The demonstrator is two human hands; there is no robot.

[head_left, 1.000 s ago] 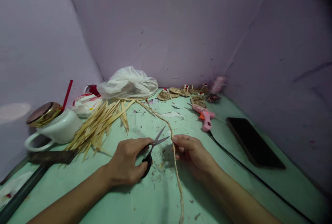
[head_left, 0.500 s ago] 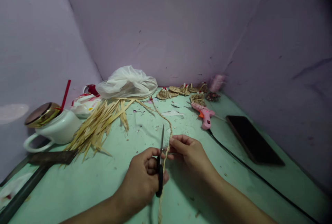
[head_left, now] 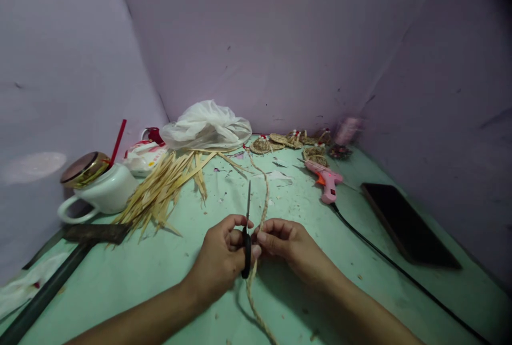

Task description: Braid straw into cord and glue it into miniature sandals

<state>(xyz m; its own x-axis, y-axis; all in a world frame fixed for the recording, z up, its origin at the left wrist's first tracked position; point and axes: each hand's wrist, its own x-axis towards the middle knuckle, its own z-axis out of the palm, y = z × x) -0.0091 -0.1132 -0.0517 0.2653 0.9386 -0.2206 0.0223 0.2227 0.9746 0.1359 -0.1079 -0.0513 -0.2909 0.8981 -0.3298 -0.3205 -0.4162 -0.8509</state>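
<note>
My left hand (head_left: 224,251) is closed round the black handles of a pair of scissors (head_left: 247,251), whose blades point away from me and look shut. Beside it, my right hand (head_left: 286,243) pinches a thin braided straw cord (head_left: 265,195) between thumb and fingers. The cord runs from a red tie at the back of the table, past both hands, and down toward the front edge. My fingertips almost meet at the cord; whether the left fingers also touch it I cannot tell.
Loose straw strips (head_left: 168,185), a white cup (head_left: 112,190) and a hammer (head_left: 96,234) lie left. A plastic bag (head_left: 210,123) and small woven straw hats (head_left: 262,145) line the back. Right are a pink glue gun (head_left: 328,182), its black cord and a phone (head_left: 408,222).
The view has swung slightly left, so things sit further right. My right hand has slid down the braid toward my left hand, and the braid's near end now curves to the right.
</note>
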